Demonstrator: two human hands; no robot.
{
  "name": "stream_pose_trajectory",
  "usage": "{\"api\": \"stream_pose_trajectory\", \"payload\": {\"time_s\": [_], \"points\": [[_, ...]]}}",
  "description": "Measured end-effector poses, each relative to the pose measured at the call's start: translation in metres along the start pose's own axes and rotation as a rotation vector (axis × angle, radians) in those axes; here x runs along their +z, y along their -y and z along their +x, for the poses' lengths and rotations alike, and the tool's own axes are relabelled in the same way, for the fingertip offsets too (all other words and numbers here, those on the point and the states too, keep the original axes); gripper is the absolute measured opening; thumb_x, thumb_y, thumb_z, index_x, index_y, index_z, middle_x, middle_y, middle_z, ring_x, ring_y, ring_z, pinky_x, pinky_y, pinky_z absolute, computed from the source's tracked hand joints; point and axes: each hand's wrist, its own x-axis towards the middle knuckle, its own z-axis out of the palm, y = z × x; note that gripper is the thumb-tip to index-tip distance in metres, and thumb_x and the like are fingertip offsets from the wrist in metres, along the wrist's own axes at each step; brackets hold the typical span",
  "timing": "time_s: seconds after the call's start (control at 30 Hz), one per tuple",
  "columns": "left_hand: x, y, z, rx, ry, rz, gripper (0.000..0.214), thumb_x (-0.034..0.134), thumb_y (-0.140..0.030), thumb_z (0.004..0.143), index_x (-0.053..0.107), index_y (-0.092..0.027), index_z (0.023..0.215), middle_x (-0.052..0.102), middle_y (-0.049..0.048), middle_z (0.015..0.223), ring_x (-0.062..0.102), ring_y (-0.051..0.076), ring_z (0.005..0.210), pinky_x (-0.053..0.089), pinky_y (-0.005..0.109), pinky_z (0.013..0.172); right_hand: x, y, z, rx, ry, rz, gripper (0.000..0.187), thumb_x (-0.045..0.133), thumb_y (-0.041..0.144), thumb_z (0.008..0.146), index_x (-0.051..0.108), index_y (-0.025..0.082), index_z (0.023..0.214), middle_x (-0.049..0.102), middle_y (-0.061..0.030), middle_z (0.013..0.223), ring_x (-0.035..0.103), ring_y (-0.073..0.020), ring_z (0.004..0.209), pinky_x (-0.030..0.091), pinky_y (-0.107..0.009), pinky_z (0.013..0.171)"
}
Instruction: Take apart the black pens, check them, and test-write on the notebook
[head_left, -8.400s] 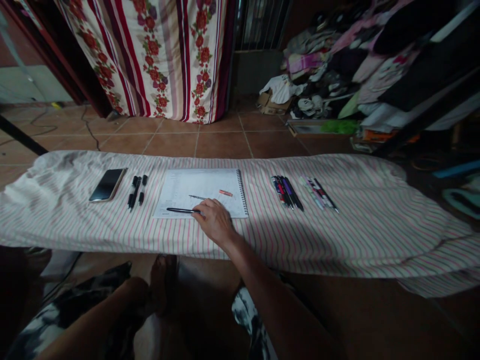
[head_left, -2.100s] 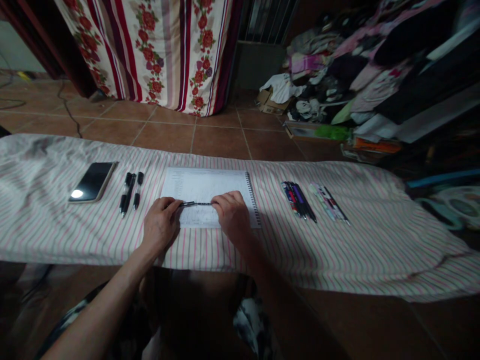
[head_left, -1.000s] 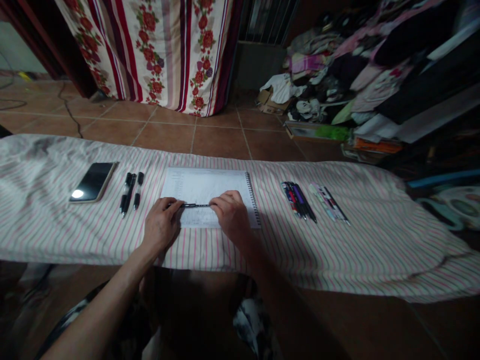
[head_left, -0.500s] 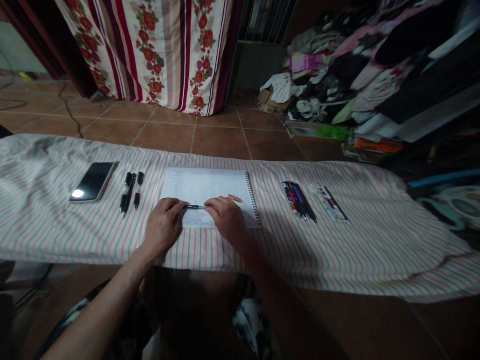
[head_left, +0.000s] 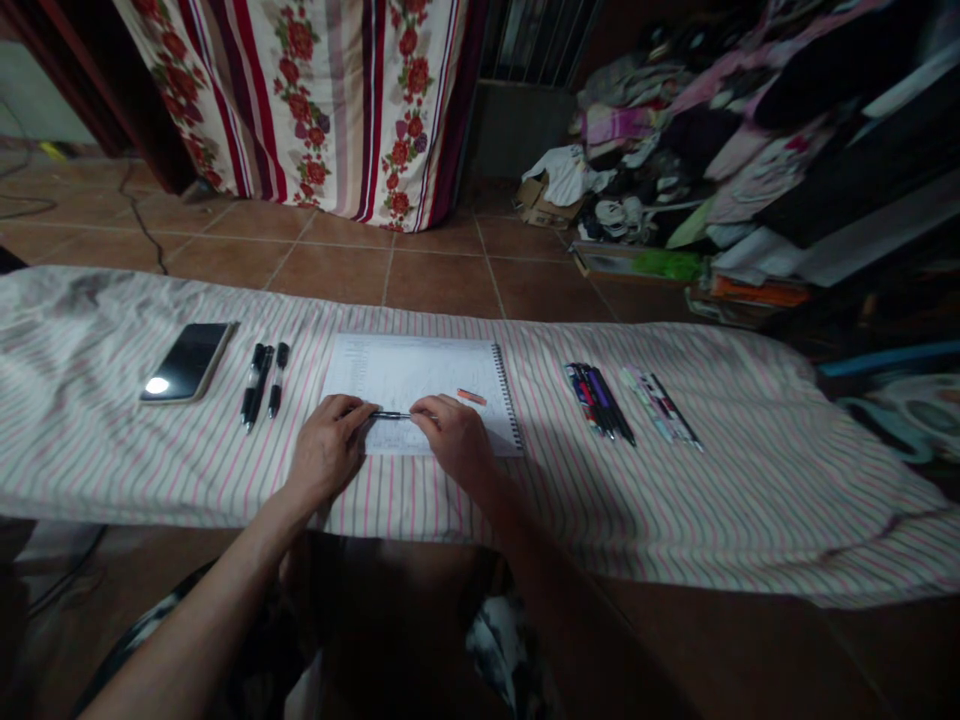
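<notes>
A dark pen lies level between my two hands, over the lower part of a spiral notebook. My left hand pinches its left end. The right end is pinched by the fingers of my right hand. Both pen ends are partly hidden by my fingers. On the notebook's page, just beyond my right hand, rests a small orange strip-like piece. To the left of the notebook lie several black pens, one of them slightly apart.
A smartphone lies at the left on the striped cloth. Right of the notebook are a group of dark and purple pens and a group of pale ones. A clothes pile stands behind.
</notes>
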Motion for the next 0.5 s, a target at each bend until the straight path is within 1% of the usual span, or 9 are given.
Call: {"api": "stream_pose_trajectory", "payload": {"time_s": [0.17,0.37,0.43,0.5], "points": [[0.0004,-0.0001,0.0002,0.004,0.007,-0.036,0.027,0.045,-0.023,0.088,0.065,-0.015,0.104,0.061,0.0100,0.093,0.054,0.022,0.088,0.048,0.035,0.076,-0.0003,-0.0014,0.0001,-0.014,-0.010,-0.011,0.010,0.056,0.014,0.081,0.064,0.018,0.077,0.067,-0.0033,0.077,0.061,-0.0160,0.075,0.042,-0.027,0.073],[0.0013,-0.0029,0.0003,0.027,0.005,-0.090,0.027,0.044,-0.024,0.088,0.064,-0.016,0.104,0.061,0.0090,0.091,0.055,0.021,0.086,0.049,0.035,0.076,0.0006,0.0040,0.0010,0.002,0.002,0.033,0.012,0.055,0.013,0.081,0.064,0.017,0.074,0.066,-0.0034,0.075,0.061,-0.0153,0.074,0.044,-0.027,0.071],[0.0016,-0.0036,0.0005,0.022,0.006,-0.098,0.027,0.044,-0.024,0.088,0.064,-0.017,0.105,0.061,0.0086,0.090,0.055,0.021,0.086,0.049,0.035,0.076,0.0024,0.0057,0.0010,0.006,-0.001,0.052,0.013,0.053,0.012,0.082,0.064,0.016,0.077,0.067,-0.0049,0.077,0.061,-0.0162,0.076,0.045,-0.028,0.073],[0.0018,-0.0043,0.0007,0.009,0.013,-0.109,0.026,0.044,-0.024,0.088,0.063,-0.017,0.105,0.061,0.0087,0.090,0.055,0.020,0.086,0.049,0.034,0.076,0.0053,0.0066,0.0006,0.006,-0.004,0.084,0.015,0.049,0.012,0.083,0.064,0.015,0.085,0.068,-0.0074,0.084,0.062,-0.0173,0.082,0.047,-0.030,0.078]]}}
